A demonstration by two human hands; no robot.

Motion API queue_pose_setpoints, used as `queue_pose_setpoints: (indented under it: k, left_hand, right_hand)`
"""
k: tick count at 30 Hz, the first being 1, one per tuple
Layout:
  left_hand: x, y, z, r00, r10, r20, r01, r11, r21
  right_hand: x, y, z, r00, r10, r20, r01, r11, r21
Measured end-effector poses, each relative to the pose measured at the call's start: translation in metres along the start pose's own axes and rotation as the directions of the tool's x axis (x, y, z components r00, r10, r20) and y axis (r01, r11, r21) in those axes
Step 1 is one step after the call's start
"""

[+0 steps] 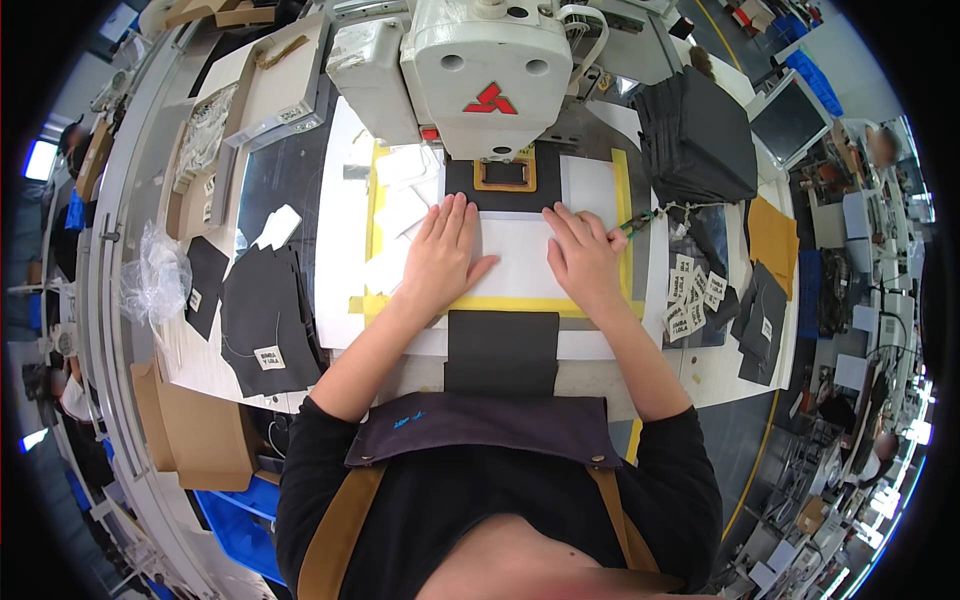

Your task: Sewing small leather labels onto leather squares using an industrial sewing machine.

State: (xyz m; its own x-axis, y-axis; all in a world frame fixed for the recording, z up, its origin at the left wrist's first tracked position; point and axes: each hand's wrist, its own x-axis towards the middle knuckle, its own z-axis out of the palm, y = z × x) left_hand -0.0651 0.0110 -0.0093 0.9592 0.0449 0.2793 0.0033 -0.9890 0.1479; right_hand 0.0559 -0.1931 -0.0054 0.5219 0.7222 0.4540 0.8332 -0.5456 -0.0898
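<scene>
A black fabric panel (543, 180) lies on the white work plate (520, 262) beneath the head of a sewing machine (490, 80). Framed in yellow, a small rectangular window (504, 175) sits over the panel under the needle area. My left hand (448, 245) rests flat, fingers stretched, at the panel's lower left corner. At the lower right corner, two fingers of my right hand (583, 250) press down. Its other fingers curl around slim thread snips (638, 222) with green on them, which point outward to the right. Another black strip (502, 350) lies at the table's near edge.
Black pieces are stacked (700, 135) at the right of the machine. Loose white labels (695, 295) lie below them. More black pieces (265, 310), a clear plastic bag (155, 275) and open cardboard boxes (275, 85) are on the left. A monitor (790, 118) stands at far right.
</scene>
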Motion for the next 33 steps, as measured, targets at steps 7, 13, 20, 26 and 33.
queue_pose_setpoints:
  k: [7, 13, 20, 26, 33]
  left_hand:
    - [0.009, -0.012, -0.007, 1.000, 0.017, 0.014, -0.017, 1.000, -0.023]
    - [0.046, -0.058, -0.009, 0.997, -0.055, -0.060, 0.047, 0.990, -0.134]
    - [0.068, -0.086, 0.007, 0.991, 0.018, -0.129, -0.033, 0.993, -0.111]
    - [0.083, -0.082, 0.009, 0.987, -0.160, 0.028, 0.162, 0.952, -0.261]
    - [0.089, -0.082, 0.020, 0.980, -0.166, -0.112, 0.130, 0.953, -0.275]
  right_hand:
    - [0.000, 0.001, 0.002, 1.000, 0.001, -0.013, -0.001, 1.000, 0.007]
    - [-0.002, 0.000, 0.002, 1.000, 0.023, 0.009, -0.023, 0.998, 0.060]
    - [-0.002, -0.001, 0.002, 1.000, 0.023, 0.018, -0.024, 0.998, 0.055]
    - [-0.002, 0.000, 0.002, 0.999, 0.029, 0.014, -0.029, 0.998, 0.058]
    - [0.000, -0.002, 0.001, 1.000, 0.007, -0.030, -0.006, 1.000, 0.025]
